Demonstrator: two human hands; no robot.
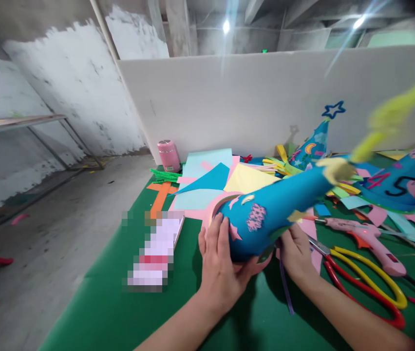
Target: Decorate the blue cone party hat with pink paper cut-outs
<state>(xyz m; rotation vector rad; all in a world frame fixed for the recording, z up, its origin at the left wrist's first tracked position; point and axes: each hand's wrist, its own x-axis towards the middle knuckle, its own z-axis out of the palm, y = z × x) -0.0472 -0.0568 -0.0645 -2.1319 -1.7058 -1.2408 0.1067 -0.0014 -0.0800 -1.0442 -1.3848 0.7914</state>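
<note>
A blue cone-shaped party hat [284, 197] lies tilted on its side above the table, its tip pointing up and to the right. Pink and yellow cut-outs decorate its surface, a pink band circles the wide rim, and a blurred yellow-green pipe cleaner [390, 117] sticks out of the tip. My left hand [216, 261] is closed round the pink rim, fingers on top and thumb below. Under the hat's right side, my right hand [297, 256] pinches a thin purple strip [287, 287] that hangs down; its fingertips are partly hidden by the hat.
Scissors [326, 251] with red and yellow handles and a pink glue gun [361, 231] lie at the right. Two decorated hats [311, 144] [393, 180] stand behind among paper strips. A phone [160, 246], orange strips [161, 195] and a pink bottle [168, 156] are leftward.
</note>
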